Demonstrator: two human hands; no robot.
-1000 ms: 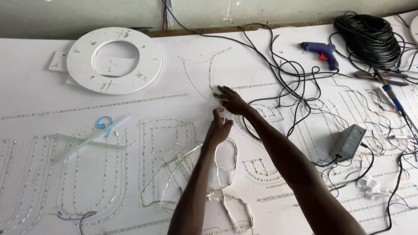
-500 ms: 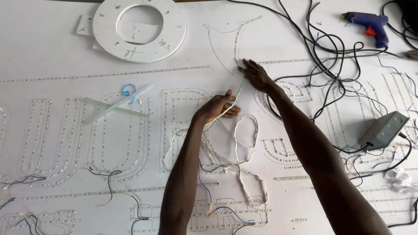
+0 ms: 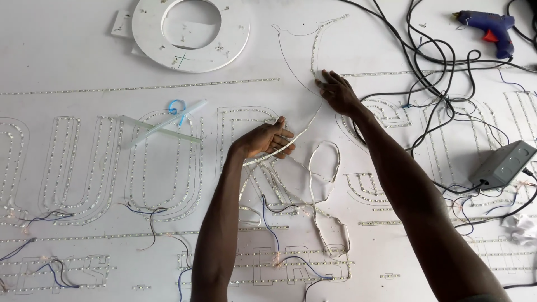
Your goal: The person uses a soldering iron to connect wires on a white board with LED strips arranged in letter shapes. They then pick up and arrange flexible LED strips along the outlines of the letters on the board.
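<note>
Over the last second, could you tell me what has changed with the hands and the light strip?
The left hand drew back from beside the right hand and now holds the LED strip pulled out between them. The right hand stays pressed on the strip's upper part on the white board. The white ring, glue gun and grey box kept their places.

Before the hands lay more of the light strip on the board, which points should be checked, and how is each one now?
1. Left hand grips the LED strip: ok.
2. Right hand presses the strip onto the white board: ok.
3. Strip between the hands free of twists: cannot tell.
4. Slack strip below the left hand lies in tidy order: not ok, it loops loosely.
5. Black cables lie apart from the right hand: ok.
6. Glue gun close to a hand: not ok.
</note>
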